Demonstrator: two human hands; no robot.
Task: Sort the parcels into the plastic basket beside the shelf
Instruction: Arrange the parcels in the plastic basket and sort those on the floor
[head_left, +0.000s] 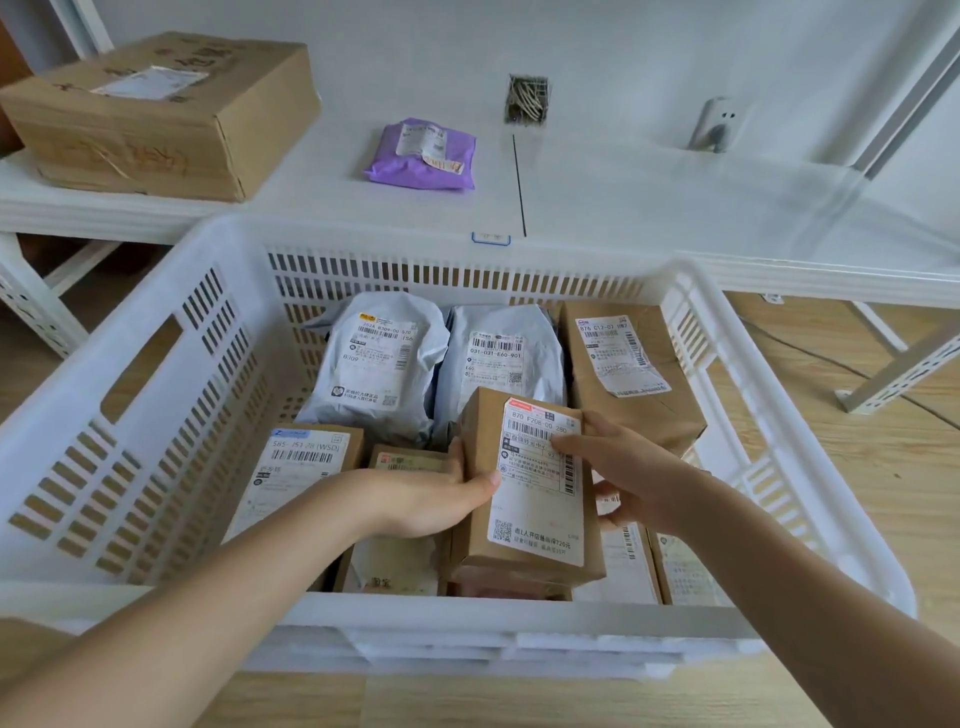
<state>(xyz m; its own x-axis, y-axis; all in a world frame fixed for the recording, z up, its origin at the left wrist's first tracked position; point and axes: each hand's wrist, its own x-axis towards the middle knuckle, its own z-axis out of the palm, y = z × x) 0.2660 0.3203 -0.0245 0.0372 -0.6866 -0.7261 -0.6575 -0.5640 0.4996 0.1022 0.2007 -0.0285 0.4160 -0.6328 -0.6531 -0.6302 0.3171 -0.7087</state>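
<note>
A white slotted plastic basket (156, 395) stands in front of the white shelf (623, 218) and holds several parcels. A small brown box (530, 514) with a white shipping label sits over other parcels at the basket's front. My left hand (431, 499) grips its left side, thumb on the label. My right hand (628, 478) holds its right side, thumb lying across the label. Behind it lie two grey mailer bags (379, 358) (498, 358) and a brown paper parcel (623, 374). A purple mailer (423, 153) and a large cardboard box (161, 114) rest on the shelf.
More brown boxes (306, 457) fill the basket's front left and right. A wall opening with wires (527, 98) and a socket (714, 124) are behind the shelf. Shelf legs (904, 364) stand on the wooden floor at right and left.
</note>
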